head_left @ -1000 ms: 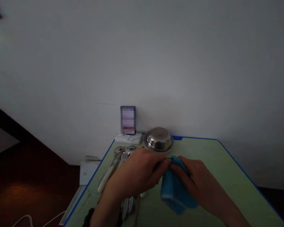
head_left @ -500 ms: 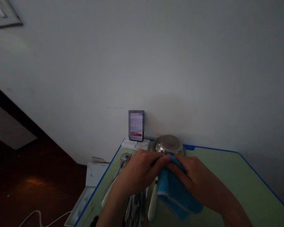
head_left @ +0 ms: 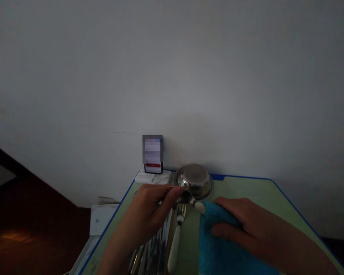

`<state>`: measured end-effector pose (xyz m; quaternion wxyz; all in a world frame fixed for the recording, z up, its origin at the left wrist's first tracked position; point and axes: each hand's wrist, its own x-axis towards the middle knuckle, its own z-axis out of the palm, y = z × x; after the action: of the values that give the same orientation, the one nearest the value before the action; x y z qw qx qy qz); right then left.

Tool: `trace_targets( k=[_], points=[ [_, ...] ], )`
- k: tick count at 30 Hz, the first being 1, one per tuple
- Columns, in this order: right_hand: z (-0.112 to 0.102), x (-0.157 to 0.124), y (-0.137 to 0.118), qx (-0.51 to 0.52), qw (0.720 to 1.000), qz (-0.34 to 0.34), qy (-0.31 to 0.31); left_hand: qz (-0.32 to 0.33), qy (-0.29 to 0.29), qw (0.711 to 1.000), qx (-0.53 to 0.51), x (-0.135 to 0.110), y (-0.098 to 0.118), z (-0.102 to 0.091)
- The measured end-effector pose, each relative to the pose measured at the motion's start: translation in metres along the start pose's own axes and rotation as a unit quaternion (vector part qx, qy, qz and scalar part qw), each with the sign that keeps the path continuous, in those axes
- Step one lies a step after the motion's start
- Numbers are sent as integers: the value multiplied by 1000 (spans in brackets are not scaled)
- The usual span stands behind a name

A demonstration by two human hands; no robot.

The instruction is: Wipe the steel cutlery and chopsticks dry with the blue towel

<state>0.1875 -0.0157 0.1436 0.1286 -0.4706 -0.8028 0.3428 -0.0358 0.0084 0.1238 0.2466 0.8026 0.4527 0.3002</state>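
Observation:
My left hand (head_left: 157, 204) pinches the metal end of a white-handled piece of cutlery (head_left: 200, 207); its head is hidden by my fingers. The neck slants down to the right, and the handle runs into a blue cloth (head_left: 218, 244). My right hand (head_left: 240, 221) is closed on the cloth, around the handle end. Below and between my hands lies a fork with a white handle (head_left: 174, 244). Left of it, several metal utensils (head_left: 151, 252) lie side by side, partly covered by my left forearm. Just beyond my fingers sits an upturned metal bowl (head_left: 195, 177).
A phone (head_left: 153, 166) leans upright on a white object (head_left: 145, 177) at the table's back left corner. The green table (head_left: 252, 191) has a blue edge and stands against a grey wall (head_left: 218, 76). On the floor side at left is a white box (head_left: 101, 217).
My hands have drawn apart, the left going left and the right going right with the cloth. The handle's neck now shows between them. The whole view has shifted slightly.

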Motion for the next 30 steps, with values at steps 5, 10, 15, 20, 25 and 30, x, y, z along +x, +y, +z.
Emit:
trace_targets(
  k=[5,10,15,20,25,30],
  points=[
    [-10,-12,5,-33,999,3,31,-14,-21,998,-66,5,8,5],
    [-8,-25,-1,-42,997,1,68,29,-26,998,-41,2,28,13],
    [3,-42,-8,-74,992,21,100,63,-60,996,-7,-5,58,31],
    [-1,-40,-5,-76,989,-30,126,63,-47,996,-32,-6,63,43],
    [-9,-36,4,-21,992,-83,98,116,-52,990,-60,-6,48,31],
    [-7,-32,8,-9,991,-99,85,137,7,990,-29,-3,40,25]
  ],
)
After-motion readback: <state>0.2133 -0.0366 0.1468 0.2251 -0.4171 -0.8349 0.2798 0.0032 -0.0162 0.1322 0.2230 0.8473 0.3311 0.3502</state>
